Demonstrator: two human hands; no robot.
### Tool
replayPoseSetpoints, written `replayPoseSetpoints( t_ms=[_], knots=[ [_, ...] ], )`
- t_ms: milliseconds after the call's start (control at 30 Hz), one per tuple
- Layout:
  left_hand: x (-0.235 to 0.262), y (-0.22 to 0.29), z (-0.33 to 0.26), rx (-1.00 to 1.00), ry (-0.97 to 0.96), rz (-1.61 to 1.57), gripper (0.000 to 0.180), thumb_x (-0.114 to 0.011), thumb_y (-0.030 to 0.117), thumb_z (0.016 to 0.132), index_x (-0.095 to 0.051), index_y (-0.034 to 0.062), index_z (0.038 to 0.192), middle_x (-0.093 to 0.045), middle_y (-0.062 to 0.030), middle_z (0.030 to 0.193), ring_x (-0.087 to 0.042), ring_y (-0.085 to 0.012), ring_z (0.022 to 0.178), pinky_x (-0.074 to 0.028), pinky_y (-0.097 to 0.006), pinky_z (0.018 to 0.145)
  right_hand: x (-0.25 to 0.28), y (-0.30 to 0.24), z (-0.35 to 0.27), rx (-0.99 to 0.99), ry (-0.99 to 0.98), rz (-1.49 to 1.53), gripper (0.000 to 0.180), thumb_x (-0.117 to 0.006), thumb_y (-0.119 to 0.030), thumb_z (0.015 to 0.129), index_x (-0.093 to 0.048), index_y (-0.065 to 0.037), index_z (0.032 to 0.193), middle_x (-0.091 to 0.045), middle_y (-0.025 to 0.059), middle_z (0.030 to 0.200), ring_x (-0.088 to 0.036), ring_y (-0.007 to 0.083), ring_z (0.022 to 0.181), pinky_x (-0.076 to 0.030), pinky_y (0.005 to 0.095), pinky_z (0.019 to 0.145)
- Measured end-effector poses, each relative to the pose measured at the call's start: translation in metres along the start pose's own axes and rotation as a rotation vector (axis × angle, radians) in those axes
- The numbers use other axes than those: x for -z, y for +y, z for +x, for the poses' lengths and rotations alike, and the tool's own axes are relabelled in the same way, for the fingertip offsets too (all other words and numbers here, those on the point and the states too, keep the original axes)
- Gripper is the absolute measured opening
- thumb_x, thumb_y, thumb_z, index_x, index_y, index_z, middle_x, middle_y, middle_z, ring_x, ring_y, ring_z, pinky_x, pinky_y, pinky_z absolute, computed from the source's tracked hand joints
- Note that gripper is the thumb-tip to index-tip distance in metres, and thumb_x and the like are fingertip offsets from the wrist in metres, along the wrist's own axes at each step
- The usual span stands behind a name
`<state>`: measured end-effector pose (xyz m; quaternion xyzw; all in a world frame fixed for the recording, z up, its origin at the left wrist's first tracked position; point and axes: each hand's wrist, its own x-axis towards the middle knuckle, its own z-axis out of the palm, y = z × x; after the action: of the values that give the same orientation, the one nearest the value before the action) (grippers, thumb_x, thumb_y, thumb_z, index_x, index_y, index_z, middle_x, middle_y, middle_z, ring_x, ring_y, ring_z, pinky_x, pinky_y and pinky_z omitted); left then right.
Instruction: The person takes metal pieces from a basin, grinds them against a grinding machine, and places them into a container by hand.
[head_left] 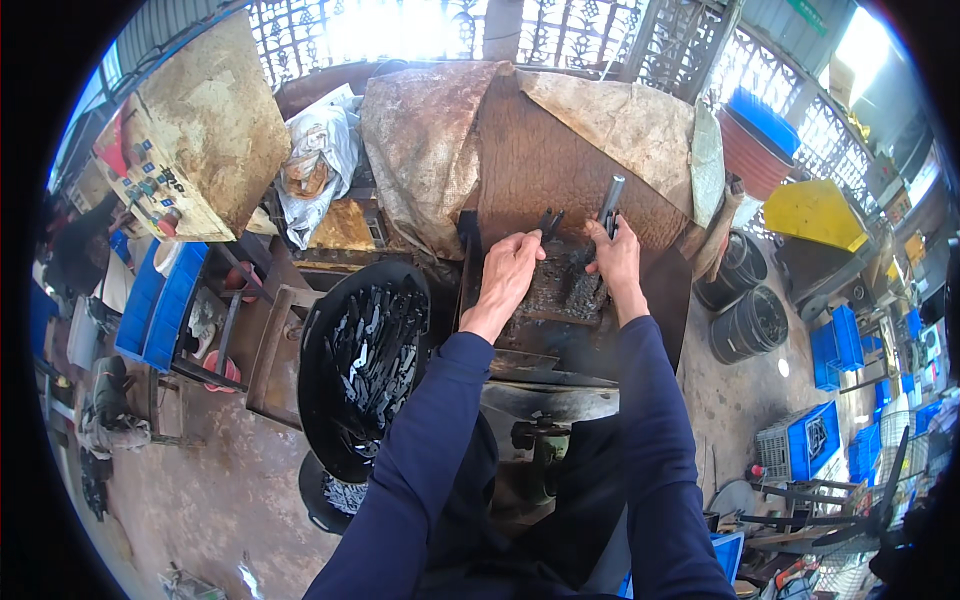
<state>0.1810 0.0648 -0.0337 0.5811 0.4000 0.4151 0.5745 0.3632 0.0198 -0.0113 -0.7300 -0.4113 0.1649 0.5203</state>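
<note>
My right hand [618,262] is closed around a grey metal rod [613,192], which stands upright and slightly tilted above the fingers. Across from it, my left hand [512,272] has its fingers curled together. Slim dark metal pieces [550,222] stick up at its fingertips, and it seems to pinch them. Both hands are over a dark, gritty metal block [562,302] on the work stand. The lower ends of the rod and the dark pieces are hidden by my fingers.
Left of my left forearm, a black tub [312,372] holds many dark metal strips [375,335]. Another black tub [318,505] sits below it. Stained sheeting [425,150] covers the machine behind. A control box [200,130] is far left; black buckets [748,325] stand right.
</note>
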Motion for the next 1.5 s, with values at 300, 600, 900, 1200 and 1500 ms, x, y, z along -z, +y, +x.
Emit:
replayPoseSetpoints(
  t_ms=[300, 600, 900, 1200, 1500],
  knots=[
    [0.001, 0.012, -0.006, -0.045, 0.01, 0.036, 0.034, -0.062, 0.032, 0.098, -0.066, 0.0035, 0.081, -0.052, 0.0029, 0.069, -0.044, -0.0067, 0.063, -0.034, -0.026, 0.058, -0.001, 0.001, 0.001, 0.0, -0.005, 0.003, 0.038, -0.07, -0.031, 0.094, -0.064, -0.001, 0.118, -0.073, 0.011, 0.091, -0.065, 0.0196, 0.048, -0.053, 0.0327, 0.045],
    [0.009, 0.032, -0.017, -0.151, 0.031, 0.205, 0.027, -0.068, 0.026, 0.094, -0.069, -0.0013, 0.092, -0.06, 0.0007, 0.07, -0.051, -0.0066, 0.064, -0.042, -0.029, 0.058, 0.0, 0.001, 0.0, -0.018, 0.017, 0.015, 0.051, -0.071, -0.035, 0.093, -0.06, 0.004, 0.124, -0.073, 0.0156, 0.092, -0.067, 0.0231, 0.048, -0.054, 0.0345, 0.048],
    [0.026, 0.027, -0.011, -0.098, -0.014, 0.324, 0.032, -0.067, 0.027, 0.092, -0.071, -0.0035, 0.102, -0.07, -0.0168, 0.079, -0.066, -0.0217, 0.074, -0.051, -0.039, 0.071, 0.027, 0.002, -0.049, -0.083, -0.126, 0.32, 0.038, -0.074, -0.026, 0.092, -0.063, 0.0, 0.118, -0.067, 0.0091, 0.093, -0.064, 0.0155, 0.06, -0.055, 0.0298, 0.047],
    [0.012, -0.003, -0.006, -0.329, -0.075, 0.512, 0.028, -0.065, 0.027, 0.094, -0.072, 0.0006, 0.095, -0.069, -0.0114, 0.077, -0.064, -0.0247, 0.07, -0.049, -0.037, 0.066, 0.078, -0.003, -0.14, 0.025, -0.581, 0.062, 0.022, -0.075, -0.009, 0.088, -0.066, -0.003, 0.106, -0.068, 0.0051, 0.102, -0.065, 0.014, 0.073, -0.056, 0.0275, 0.053],
    [0.012, -0.016, -0.019, -0.255, -0.369, 0.982, 0.027, -0.063, 0.028, 0.091, -0.073, 0.0043, 0.101, -0.071, -0.0215, 0.099, -0.065, -0.0424, 0.098, -0.052, -0.049, 0.086, 0.081, 0.024, -0.189, 0.477, -0.663, -0.412, 0.036, -0.07, 0.003, 0.074, -0.067, -0.005, 0.109, -0.066, 0.0151, 0.124, -0.065, 0.034, 0.111, -0.055, 0.042, 0.089]
  ],
)
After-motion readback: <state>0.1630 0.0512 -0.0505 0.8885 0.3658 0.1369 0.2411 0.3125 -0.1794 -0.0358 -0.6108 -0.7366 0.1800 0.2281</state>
